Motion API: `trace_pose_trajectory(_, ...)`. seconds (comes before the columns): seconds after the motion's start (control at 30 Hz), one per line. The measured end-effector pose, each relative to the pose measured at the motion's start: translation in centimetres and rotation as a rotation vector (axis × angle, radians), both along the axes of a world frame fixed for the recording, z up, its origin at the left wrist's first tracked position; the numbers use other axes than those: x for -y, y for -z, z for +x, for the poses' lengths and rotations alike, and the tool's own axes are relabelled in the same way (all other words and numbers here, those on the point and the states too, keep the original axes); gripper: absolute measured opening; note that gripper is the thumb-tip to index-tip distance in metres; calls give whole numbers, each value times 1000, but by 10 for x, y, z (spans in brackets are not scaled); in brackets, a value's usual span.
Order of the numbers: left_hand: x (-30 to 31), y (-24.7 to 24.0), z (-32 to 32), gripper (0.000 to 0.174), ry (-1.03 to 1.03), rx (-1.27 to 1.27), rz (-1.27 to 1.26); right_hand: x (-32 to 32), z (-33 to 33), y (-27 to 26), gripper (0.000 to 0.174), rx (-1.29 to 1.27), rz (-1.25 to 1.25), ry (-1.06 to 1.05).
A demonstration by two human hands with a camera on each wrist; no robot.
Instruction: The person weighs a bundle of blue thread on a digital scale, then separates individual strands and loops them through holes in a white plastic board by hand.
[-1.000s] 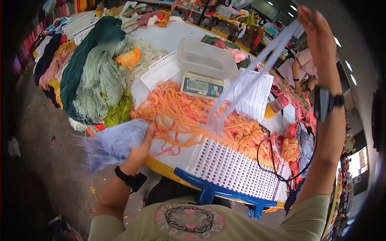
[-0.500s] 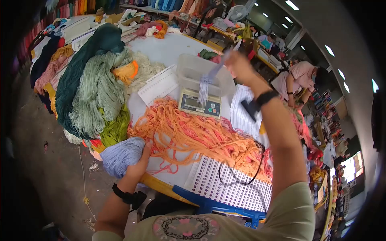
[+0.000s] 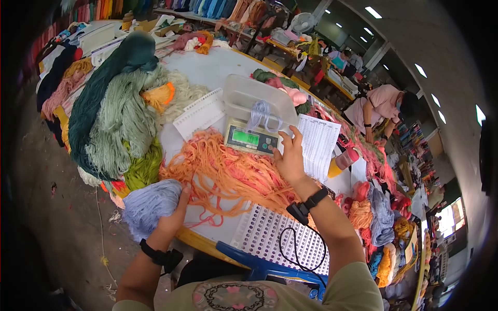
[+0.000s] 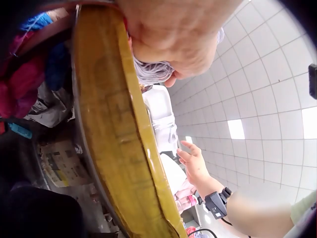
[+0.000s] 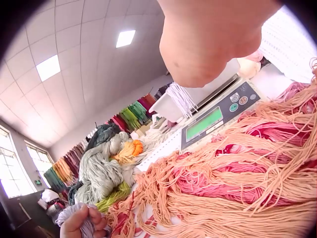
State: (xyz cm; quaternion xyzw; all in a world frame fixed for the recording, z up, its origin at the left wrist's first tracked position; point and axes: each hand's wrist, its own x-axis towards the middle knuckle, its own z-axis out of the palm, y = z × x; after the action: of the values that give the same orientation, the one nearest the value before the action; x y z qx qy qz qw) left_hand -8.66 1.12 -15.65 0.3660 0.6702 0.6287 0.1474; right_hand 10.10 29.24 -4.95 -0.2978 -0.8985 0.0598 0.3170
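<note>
Rn scale [image 3: 253, 140] disp [image 3: 245, 137] green, sheet [image 3: 320, 142] txt illegible.

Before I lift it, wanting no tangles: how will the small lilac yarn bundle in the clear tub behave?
Probably floppy: the lilac yarn bundle slumps in loose loops. Likely light, being small and thin-stranded. It may trail or snag, as some strands appear to hang over the near rim of the clear tub.

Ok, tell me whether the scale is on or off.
On: the scale has a screen glowing green in both the head and right wrist views. I cannot make out the reading.
</note>
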Motion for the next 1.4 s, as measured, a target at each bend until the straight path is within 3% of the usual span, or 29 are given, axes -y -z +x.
trace_pose_trajectory(0.1,-3,3,4,16,-23,153,45,-3,-2,-1,52,2,92,-13)
trace_pose_trajectory(0.3,2,-8,-3,20,37,4,-20,-14,-18,5,56,73,191,45)
trace_pose_trajectory(0.4,-2,2,-2,22,15,85,-20,-17,-29,6,57,130,165,113)
trace_pose_trajectory(0.6,-5,0,2,26,-30,107,34,-14,-46,8,48,203,221,239)
trace_pose_trajectory(0.7,-5,12,-4,28,48,176,-18,7,-42,10,34,119,329,155)
trace_pose_trajectory(0.77,-11,26,-5,28,29,183,8,38,-28,-2,17,-115,247,-46)
trace_pose_trajectory(0.8,-12,31,-6,28,20,190,15,48,-17,-6,17,-122,250,-32)
trace_pose_trajectory(0.87,-12,39,-8,27,31,230,33,67,4,-11,11,-641,-935,-249)
trace_pose_trajectory(0.9,-12,39,-8,26,50,264,43,75,18,-18,11,-655,-931,-242)
trace_pose_trajectory(0.93,-10,29,-1,26,63,256,40,81,39,-27,13,-872,-1018,-316)
trace_pose_trajectory(0.97,-5,17,8,24,55,418,118,87,62,-37,15,-1093,-1096,-392)
trace_pose_trajectory(1.0,1,4,16,24,46,581,194,90,88,-46,14,-1210,-1069,-280)
trace_pose_trajectory(1.07,22,-8,17,25,88,678,219,96,138,-65,18,-1399,-785,-117)
trace_pose_trajectory(1.13,37,-27,14,27,123,775,244,98,204,-75,22,-1407,-547,44)
trace_pose_trajectory(1.17,47,-37,13,28,99,734,183,105,226,-77,23,-1388,-388,11)
trace_pose_trajectory(1.2,59,-43,13,29,65,696,114,126,208,-106,22,-1537,-270,159)
trace_pose_trajectory(1.27,64,-67,19,26,167,735,59,124,229,-99,22,-1408,-276,75)
trace_pose_trajectory(1.33,57,-105,43,26,345,708,51,151,199,-100,26,-1146,-687,-68)
trace_pose_trajectory(1.37,52,-111,51,30,482,702,118,161,168,-93,30,-1196,-909,-91)
trace_pose_trajectory(1.4,45,-124,64,36,550,760,165,176,144,-95,33,-1182,-1287,-191)
